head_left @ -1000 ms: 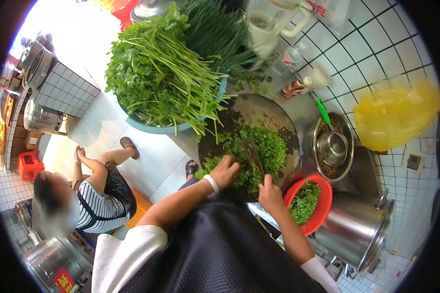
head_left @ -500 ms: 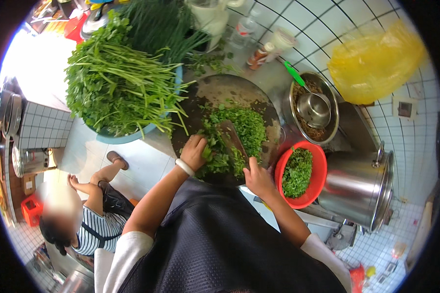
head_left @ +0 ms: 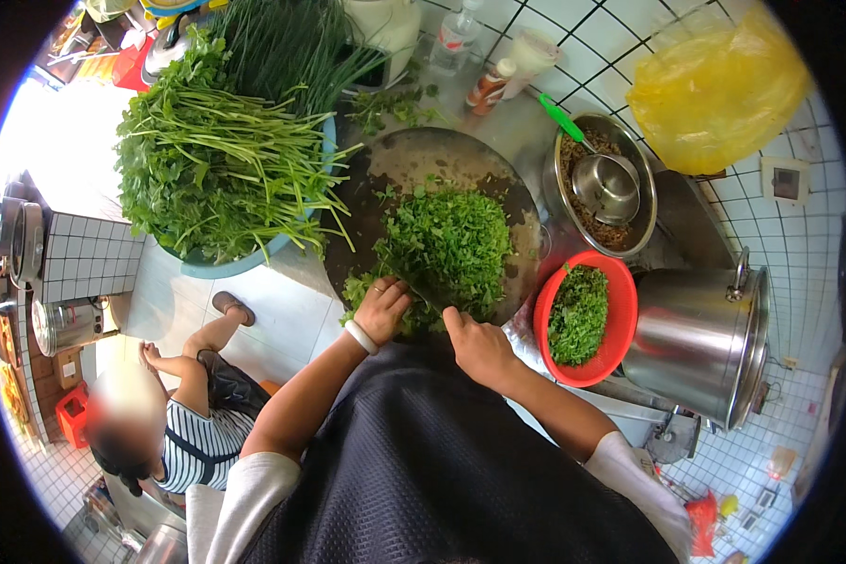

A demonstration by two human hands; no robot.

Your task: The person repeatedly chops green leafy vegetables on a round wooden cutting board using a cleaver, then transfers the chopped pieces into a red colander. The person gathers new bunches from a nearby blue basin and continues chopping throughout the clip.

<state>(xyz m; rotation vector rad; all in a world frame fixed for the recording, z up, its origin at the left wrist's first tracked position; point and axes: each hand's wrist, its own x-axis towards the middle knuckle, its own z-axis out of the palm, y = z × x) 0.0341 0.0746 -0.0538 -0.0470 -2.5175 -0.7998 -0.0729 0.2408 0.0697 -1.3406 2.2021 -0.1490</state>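
A round, dark-stained chopping board (head_left: 414, 155) carries a heap of chopped cilantro (head_left: 456, 235). My right hand (head_left: 479, 346) is closed round the handle of a cleaver at the board's near edge. The cleaver's dark blade (head_left: 428, 291) is seen nearly edge-on, its lower part hidden among the leaves. Left of the blade, my left hand (head_left: 383, 308), with a white bracelet at the wrist, presses curled fingers onto uncut cilantro (head_left: 355, 287). Just right of the board sits a red bowl (head_left: 622, 324) of chopped greens (head_left: 578, 315).
A blue basin (head_left: 221, 270) piled with long-stemmed cilantro (head_left: 221, 160) stands left of the board. Beyond the red bowl are a steel bowl (head_left: 650, 211) holding a green-handled ladle (head_left: 606, 188), and a steel pot (head_left: 691, 348). Bottles (head_left: 456, 42) line the wall. A person (head_left: 193, 442) sits at lower left.
The cleaver has turned from showing its broad side to nearly edge-on. My right hand has shifted left, closer to my left hand, which now sits nearer the board's front edge.
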